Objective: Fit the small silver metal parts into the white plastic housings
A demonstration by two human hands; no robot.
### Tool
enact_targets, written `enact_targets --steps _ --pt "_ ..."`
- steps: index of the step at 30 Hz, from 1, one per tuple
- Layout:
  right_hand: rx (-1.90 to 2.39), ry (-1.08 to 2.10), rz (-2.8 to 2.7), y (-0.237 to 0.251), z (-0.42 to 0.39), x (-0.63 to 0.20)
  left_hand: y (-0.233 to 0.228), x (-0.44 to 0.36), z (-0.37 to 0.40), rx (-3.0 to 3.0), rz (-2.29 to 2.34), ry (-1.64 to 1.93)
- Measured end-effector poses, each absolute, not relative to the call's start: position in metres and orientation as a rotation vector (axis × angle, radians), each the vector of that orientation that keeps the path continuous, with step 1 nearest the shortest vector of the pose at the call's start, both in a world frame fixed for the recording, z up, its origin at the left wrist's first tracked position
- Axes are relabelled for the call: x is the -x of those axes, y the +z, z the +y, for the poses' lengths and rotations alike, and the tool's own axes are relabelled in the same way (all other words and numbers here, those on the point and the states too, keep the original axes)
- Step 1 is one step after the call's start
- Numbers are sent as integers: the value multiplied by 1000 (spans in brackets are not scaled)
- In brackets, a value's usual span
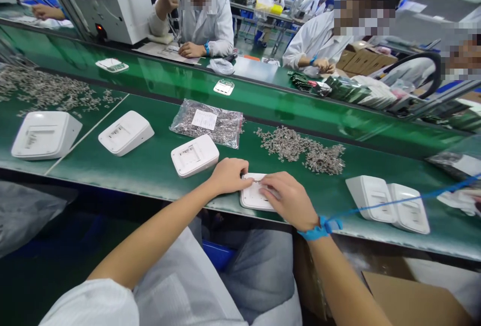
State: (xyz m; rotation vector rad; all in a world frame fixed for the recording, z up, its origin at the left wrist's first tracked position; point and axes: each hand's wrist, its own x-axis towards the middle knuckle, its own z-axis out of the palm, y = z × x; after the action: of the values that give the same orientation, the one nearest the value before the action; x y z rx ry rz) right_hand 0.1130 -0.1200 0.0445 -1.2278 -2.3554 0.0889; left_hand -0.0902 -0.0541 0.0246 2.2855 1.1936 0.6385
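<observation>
A white plastic housing (251, 200) lies at the near edge of the green bench, directly before me. My left hand (230, 175) grips its left side, with the thumb resting on the upper face. Over the housing's right part, my right hand (287, 197) has its fingers drawn together and pointing down at the recess; whatever is between the fingertips is too small or hidden to see. Just left of my left hand sits another white housing (195, 155). Beyond my hands are loose piles of small metal clips (287, 144), beside a clear bag of similar pieces (206, 121).
More white housings stand left (126, 133) and far left (47, 135), with a touching pair (387, 201) on the right. A blue wrist-strap cord (376, 207) runs rightward. Behind a raised strip, a green conveyor (259, 96) carries boards; two co-workers sit across.
</observation>
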Motion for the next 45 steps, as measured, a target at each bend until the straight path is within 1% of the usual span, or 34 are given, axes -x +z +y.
enact_targets --steps 4,13,20,26,35,39,45 --pt "1107 13 -2322 34 -129 -114 28 90 -54 -2211 1231 609" --pt "1096 -70 -2313 34 -128 -109 31 88 -55 -2185 1255 572" --pt "1122 -143 -2314 29 -121 -109 25 87 -44 -2234 1274 486" --pt "1118 -126 -2283 29 -122 -106 28 85 -47 -2248 1302 452" --pt "1167 -157 -2391 30 -120 -106 27 78 -51 -2403 1361 450" --pt "1130 -48 -2364 33 -125 -107 28 78 -58 -2458 1353 467" --pt "1072 272 -1994 32 -129 -115 23 77 -60 -2517 1383 487"
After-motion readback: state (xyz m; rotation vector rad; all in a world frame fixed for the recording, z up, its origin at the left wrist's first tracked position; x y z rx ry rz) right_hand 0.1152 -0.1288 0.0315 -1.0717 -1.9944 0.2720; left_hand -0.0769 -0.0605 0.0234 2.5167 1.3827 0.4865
